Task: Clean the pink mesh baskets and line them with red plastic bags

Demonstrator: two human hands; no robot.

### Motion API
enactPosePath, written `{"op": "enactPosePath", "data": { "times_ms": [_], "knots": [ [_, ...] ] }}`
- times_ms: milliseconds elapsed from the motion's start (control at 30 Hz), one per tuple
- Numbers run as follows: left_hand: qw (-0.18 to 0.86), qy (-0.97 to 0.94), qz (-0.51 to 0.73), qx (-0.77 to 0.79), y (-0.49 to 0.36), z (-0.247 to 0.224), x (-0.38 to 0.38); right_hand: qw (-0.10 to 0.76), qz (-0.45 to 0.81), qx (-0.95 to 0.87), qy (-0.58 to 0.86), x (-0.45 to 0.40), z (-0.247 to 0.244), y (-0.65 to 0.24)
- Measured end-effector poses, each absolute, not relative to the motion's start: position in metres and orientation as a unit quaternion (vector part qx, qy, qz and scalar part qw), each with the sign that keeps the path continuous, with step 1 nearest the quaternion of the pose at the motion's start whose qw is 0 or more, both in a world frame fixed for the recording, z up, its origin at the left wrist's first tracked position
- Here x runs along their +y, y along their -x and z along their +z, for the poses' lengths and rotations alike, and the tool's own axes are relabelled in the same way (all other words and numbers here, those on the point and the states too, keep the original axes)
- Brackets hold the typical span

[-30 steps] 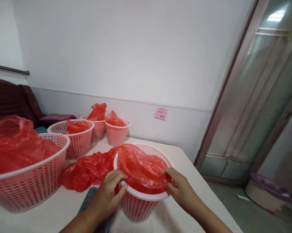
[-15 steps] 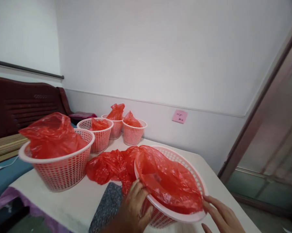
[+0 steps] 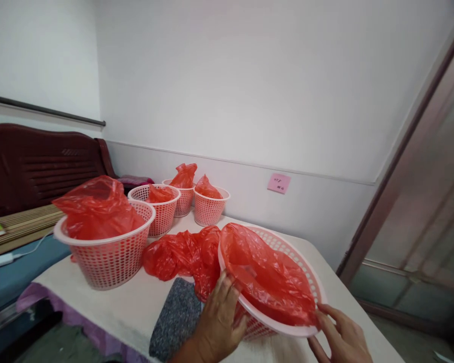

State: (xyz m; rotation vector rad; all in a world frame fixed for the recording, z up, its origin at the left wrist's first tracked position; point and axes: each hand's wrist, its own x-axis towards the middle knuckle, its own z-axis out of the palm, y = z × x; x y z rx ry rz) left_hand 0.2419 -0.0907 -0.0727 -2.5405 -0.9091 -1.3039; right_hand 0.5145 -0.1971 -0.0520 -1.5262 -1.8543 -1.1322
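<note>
A pink-white plastic basket (image 3: pixel 262 322) with a perforated wall stands tilted at the table's front right. Inside it lies a red plastic bag (image 3: pixel 283 275), its mouth gaping and its edge along the near rim. My left hand (image 3: pixel 221 315) is closed around the basket's left rim, fingers over the bag's edge. At the right rim, my right hand (image 3: pixel 342 335) grips the basket beside the bag, its thumb below the rim. More crumpled red bags (image 3: pixel 177 254) lie against the basket's left side. A dark grey speckled cloth (image 3: pixel 176 315) is next to my left wrist.
A large basket (image 3: pixel 106 264) with a red bag stands at the left of the white table (image 3: pixel 132 315). Behind it are several smaller baskets (image 3: pixel 209 209) holding red bags. A pink note (image 3: pixel 278 183) is on the wall. A wooden bench (image 3: pixel 41 156) stands left.
The view has shifted slightly, so the left-hand things appear further right. Both hands keep their places on the basket rim, and the bag inside looks nearly the same.
</note>
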Motion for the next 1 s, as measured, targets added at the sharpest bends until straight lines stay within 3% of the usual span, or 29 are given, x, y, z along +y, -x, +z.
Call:
{"op": "enactPosePath", "data": {
  "times_ms": [233, 367, 600, 1000],
  "knots": [
    [-0.066, 0.843, -0.45, -0.288, -0.218, -0.066, -0.113, 0.207, -0.423, -0.7, 0.537, -0.202, -0.054, -0.515],
    [-0.103, 0.799, -0.491, -0.332, -0.202, -0.104, -0.126, 0.204, -0.42, -0.7, 0.541, -0.211, -0.062, -0.526],
    [-0.225, 0.807, -0.416, -0.354, -0.168, -0.177, -0.129, 0.235, -0.389, -0.695, 0.558, -0.219, -0.076, -0.521],
    [-0.247, 0.775, -0.405, -0.417, -0.125, -0.217, -0.091, 0.258, -0.337, -0.681, 0.597, -0.191, -0.054, -0.563]
  ]
}}
